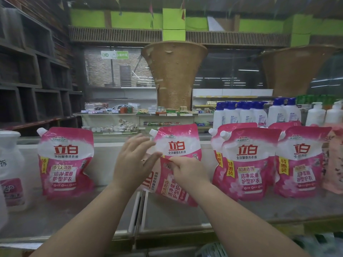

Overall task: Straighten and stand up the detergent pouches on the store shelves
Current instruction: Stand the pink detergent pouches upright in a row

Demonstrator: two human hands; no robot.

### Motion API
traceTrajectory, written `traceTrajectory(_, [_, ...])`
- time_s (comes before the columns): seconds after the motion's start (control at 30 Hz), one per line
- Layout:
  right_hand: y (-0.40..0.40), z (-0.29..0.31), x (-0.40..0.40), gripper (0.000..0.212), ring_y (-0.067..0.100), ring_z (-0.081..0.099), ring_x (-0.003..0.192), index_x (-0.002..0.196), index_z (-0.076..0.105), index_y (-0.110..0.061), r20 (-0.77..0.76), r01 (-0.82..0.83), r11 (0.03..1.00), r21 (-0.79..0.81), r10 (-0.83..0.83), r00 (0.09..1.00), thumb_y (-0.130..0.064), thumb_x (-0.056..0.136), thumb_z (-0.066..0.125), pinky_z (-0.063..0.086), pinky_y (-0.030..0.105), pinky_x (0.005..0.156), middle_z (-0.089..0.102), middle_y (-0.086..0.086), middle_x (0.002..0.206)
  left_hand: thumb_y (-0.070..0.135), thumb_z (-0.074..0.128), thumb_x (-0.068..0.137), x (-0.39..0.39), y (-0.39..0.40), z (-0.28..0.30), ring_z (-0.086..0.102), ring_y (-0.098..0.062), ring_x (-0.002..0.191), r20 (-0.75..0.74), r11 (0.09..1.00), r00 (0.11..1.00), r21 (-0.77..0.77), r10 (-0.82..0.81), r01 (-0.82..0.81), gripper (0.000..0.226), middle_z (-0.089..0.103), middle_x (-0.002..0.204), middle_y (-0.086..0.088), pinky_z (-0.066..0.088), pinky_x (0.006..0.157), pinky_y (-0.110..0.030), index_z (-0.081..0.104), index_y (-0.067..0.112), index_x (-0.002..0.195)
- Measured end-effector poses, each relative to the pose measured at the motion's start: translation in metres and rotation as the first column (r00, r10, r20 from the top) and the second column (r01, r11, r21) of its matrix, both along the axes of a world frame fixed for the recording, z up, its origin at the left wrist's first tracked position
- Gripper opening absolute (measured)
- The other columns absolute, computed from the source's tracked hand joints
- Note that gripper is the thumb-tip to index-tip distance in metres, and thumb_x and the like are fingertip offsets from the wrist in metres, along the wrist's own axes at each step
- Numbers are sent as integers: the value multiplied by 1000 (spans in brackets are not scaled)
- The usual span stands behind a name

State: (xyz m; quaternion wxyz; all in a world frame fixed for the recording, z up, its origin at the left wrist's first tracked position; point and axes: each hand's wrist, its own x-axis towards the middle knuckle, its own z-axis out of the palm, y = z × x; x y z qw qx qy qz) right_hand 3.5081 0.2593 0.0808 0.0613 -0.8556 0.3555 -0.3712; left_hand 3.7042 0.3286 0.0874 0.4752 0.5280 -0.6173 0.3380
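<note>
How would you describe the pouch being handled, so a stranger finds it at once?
Look at the row of pink pouches on the shelf. The tilted pouch is in the middle, before an upright pouch. Only it lies sideways, held by the right hand.

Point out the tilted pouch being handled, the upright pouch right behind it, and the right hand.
tilted pouch point(168, 184), head view, on its printed pink front, below the hands.
upright pouch behind it point(177, 145), head view, on the red logo on its front.
right hand point(187, 170), head view, on the back of the hand.
</note>
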Motion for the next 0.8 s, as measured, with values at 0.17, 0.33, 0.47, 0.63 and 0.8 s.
traceTrajectory(0.17, [-9,-3,-3,28,9,64,78,100,75,-24,47,13,1000,11,-13,999,-37,110,52,53,29,65,72,-9,87,32,55,100,12,6,-20,60,-23,107,-658,989,747,-151,-93,-10,23,65,111,-3,49,98,-43,66,14,111])
traceTrajectory(0.33, [-12,-5,-3,26,8,63,78,107,77,-25,47,15,1000,8,-16,999,-36,110,53,48,23,62,74,-11,91,10,47,103,26,-24,-61,66,-37,100,-989,980,-112,-109,-91,166,21,59,88,-8,53,89,-44,51,19,84])
traceTrajectory(0.47, [-13,-7,-2,26,7,63,77,111,79,-26,59,11,1000,5,-11,998,-35,110,54,40,17,59,75,-11,93,15,66,102,19,-36,-78,71,-23,99,-974,935,-42,201,223,293,33,72,92,-1,50,74,-21,54,22,73])
traceTrajectory(0.63, [-20,-14,-6,26,7,65,74,103,78,-25,103,5,997,72,-12,995,-35,110,54,52,25,60,72,-13,84,22,65,74,33,-47,-108,72,-25,92,-986,927,37,168,165,334,55,76,102,-6,62,84,-41,65,9,127])
traceTrajectory(0.8, [-22,-16,-8,26,7,65,74,103,77,-25,107,12,998,68,-20,994,-33,110,54,50,23,61,71,-12,83,8,69,84,15,-34,-100,73,-22,97,-965,883,215,231,152,408,31,79,103,-5,57,80,-37,69,14,115])
